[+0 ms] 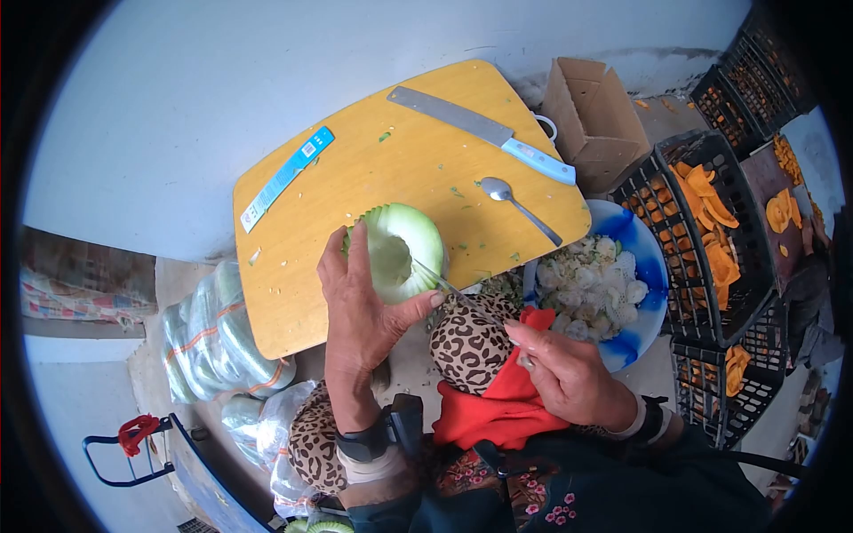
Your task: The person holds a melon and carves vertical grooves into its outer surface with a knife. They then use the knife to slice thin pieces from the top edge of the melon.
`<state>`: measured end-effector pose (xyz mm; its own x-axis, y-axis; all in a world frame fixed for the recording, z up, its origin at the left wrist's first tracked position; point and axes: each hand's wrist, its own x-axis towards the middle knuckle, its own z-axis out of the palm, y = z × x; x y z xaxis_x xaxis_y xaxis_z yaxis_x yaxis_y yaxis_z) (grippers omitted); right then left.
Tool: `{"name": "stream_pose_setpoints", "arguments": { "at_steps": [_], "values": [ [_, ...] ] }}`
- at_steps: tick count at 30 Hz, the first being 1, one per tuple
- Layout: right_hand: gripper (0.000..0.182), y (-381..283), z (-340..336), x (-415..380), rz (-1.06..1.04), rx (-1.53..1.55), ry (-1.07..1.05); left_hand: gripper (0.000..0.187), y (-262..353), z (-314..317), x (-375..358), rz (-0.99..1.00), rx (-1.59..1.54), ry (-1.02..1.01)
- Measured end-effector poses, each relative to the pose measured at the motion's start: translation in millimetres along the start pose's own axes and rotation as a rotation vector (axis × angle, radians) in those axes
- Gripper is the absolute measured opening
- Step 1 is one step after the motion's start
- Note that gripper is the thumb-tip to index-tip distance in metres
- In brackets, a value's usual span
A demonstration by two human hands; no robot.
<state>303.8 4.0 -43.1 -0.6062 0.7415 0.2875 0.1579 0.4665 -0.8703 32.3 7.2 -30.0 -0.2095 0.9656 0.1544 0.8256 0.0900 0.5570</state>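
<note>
My left hand (373,311) steadies a pale green gourd (422,233) at the near edge of the yellow table, thumb on one side and fingers on the other. The gourd is hollow in the middle, and its far rim shows ridged cuts. A thin metal tool (466,300) is pinched in my right hand (573,375); its far end reaches the gourd's cut face beside the hole. I cannot make out the tool's exact kind. Under my right hand a red cloth (489,410) lies over my lap.
On the yellow table (302,284) lie a large knife (480,129), a spoon (515,206) and a blue packet (289,178). A blue-white basin (653,293) holds pale scraps. Black crates (657,178) with orange pieces and a cardboard box (591,115) stand right. Wrapped gourds (213,338) lie left.
</note>
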Motion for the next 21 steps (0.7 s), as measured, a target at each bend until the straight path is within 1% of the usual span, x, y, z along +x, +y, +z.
{"name": "stream_pose_setpoints", "arguments": {
  "at_steps": [10, 16, 19, 21],
  "values": [
    [0.053, 0, 0, 0, -0.004, -0.055, 0.009, 0.121, 1, -1, 1, 0.001, 0.028, -0.008],
    [0.056, -14, -4, 4, 0.025, -0.194, -0.028, 0.121, 0, 1, 1, 0.011, 0.023, 0.001],
    [0.052, -25, -9, 7, 0.149, -0.187, -0.116, 0.120, 1, 0, 1, 0.003, 0.015, 0.000],
    [0.053, -28, -11, 10, 0.154, -0.168, -0.124, 0.120, 2, 1, 1, 0.004, 0.009, 0.004]
  ]
}}
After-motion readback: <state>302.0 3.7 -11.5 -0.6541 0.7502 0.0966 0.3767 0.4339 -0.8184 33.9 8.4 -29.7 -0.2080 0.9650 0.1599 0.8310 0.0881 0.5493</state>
